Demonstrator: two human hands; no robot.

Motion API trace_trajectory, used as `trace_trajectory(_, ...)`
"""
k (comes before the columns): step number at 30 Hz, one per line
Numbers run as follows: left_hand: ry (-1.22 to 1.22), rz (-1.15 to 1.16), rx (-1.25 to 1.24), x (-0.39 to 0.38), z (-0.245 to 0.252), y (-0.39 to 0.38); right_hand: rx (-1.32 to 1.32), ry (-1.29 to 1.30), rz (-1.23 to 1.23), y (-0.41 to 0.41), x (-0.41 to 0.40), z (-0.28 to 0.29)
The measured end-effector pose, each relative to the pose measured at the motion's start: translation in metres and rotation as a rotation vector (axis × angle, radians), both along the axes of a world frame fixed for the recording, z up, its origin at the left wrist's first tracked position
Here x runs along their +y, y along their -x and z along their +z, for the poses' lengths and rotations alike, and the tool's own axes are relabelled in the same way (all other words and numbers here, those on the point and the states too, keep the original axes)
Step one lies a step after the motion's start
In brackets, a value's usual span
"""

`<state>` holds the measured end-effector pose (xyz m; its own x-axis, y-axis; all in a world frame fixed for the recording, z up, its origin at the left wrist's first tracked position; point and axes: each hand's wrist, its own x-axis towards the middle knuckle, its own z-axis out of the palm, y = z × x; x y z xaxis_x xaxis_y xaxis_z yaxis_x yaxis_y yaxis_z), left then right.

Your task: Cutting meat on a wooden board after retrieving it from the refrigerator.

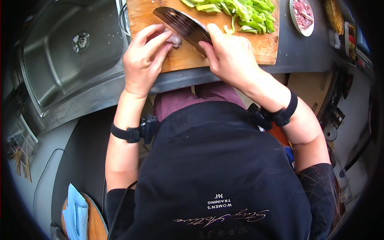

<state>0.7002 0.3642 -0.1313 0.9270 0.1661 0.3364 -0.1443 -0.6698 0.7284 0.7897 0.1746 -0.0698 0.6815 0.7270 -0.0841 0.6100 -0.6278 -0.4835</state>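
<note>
My right hand (pixel 232 55) grips a kitchen knife (pixel 183 25), its dark, wide blade held slanted over a wooden cutting board (pixel 192 58). At the board's left side, the fingertips of my left hand (pixel 147 57) are around a small piece of pale, greyish-pink food (pixel 174 40), perhaps meat; the fingers hide part of it. Sliced green peppers (pixel 255 15) lie heaped at the top right of the board, apart from the blade. Beyond the board's right edge, a white dish (pixel 309 32) holds cut raw meat (pixel 303 13).
A stainless steel sink (pixel 72 66) with a drain strainer (pixel 81 41) lies left of the board. The grey counter (pixel 300 57) extends to the right. A light blue cloth (pixel 76 213) rests on a round wooden surface (pixel 96 214) at the lower left.
</note>
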Motion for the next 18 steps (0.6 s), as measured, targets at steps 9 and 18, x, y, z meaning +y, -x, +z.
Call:
trace_trajectory(9, -0.059, 0.199, -0.068, -0.017, -0.001, 0.012, -0.025, 0.072, 0.14, 0.016, 0.001, 0.031)
trace_trajectory(18, -0.148, 0.175, -0.095, -0.02, -0.012, 0.003, 0.024, 0.121, 0.164, 0.013, 0.008, 0.025)
